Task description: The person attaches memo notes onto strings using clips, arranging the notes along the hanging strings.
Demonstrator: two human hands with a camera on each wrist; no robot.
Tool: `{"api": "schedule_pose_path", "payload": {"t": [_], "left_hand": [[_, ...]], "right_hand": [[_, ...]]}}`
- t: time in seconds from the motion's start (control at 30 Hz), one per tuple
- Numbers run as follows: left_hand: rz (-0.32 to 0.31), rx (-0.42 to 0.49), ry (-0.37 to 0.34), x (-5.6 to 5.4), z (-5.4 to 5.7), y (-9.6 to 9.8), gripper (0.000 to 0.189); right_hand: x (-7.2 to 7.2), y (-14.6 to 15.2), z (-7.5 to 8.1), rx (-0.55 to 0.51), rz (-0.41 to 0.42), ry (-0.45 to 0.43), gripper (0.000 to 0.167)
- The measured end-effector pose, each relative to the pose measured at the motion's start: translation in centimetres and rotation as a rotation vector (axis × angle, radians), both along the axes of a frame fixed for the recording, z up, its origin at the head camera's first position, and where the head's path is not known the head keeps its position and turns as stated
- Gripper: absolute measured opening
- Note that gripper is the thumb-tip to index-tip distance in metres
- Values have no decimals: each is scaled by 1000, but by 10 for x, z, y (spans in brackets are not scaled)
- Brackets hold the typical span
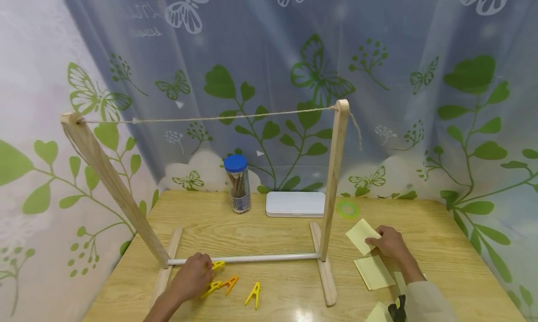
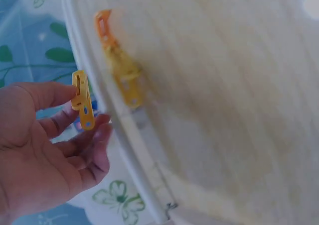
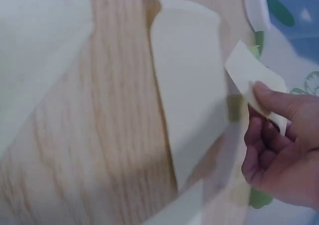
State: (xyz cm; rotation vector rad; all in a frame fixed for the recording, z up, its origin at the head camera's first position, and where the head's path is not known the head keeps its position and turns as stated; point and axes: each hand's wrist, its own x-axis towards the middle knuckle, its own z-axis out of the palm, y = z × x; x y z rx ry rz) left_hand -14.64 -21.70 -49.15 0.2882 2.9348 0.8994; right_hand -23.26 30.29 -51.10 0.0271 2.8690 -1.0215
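Table (image 1: 281,238) from head height, fingers (image 2: 101,150) close from wrists

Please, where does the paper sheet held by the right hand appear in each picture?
Head: the paper sheet is right of centre, lower half, in the right hand.
Left wrist: not in this picture.
Right wrist: towards the right edge, pinched in the fingers.
Shared landmark: the leaf-patterned curtain.

Pale script lettering (image 1: 146,11) on the butterfly-print curtain (image 1: 252,46) stands in two lines, seemingly mirror-reversed. It is too faint to read with certainty.
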Motion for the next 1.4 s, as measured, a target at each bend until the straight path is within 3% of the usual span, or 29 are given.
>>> {"api": "schedule_pose_path", "payload": {"t": [0.17, 0.3, 0.4, 0.47, 0.6, 0.8, 0.97, 1.13, 1.27, 1.4], "left_hand": [[-60, 37, -12, -3, 9, -10, 10], [-8, 60, -26, -5, 21, -10, 26], [30, 66, -7, -6, 34, -6, 25], [26, 35, 46, -7, 43, -2, 17], [-44, -23, 160, -9, 61, 6, 12], [-147, 41, 314, -12, 95, 19, 18], [-209, 75, 590, -18, 132, 33, 32], [-345, 162, 843, -26, 164, 53, 31], [-380, 231, 895, -31, 189, 70, 30], [-311, 379, 807, -31, 218, 85, 37]], "right_hand": [[9, 4, 11, -72, 42, 24, 26], [22, 5, 23, -155, 64, 43, 29], [35, 5, 31, -194, 74, 60, 32], [44, 4, 36, -209, 75, 73, 33], [65, 2, 43, -245, 90, 87, 29], [95, -16, 59, -319, 73, 94, 18], [106, -48, 80, -465, 24, 207, 15], [108, -86, 97, -644, 79, 291, 11], [106, -116, 108, -786, 111, 275, 15], [100, -146, 121, -925, 73, 313, 17]]}}
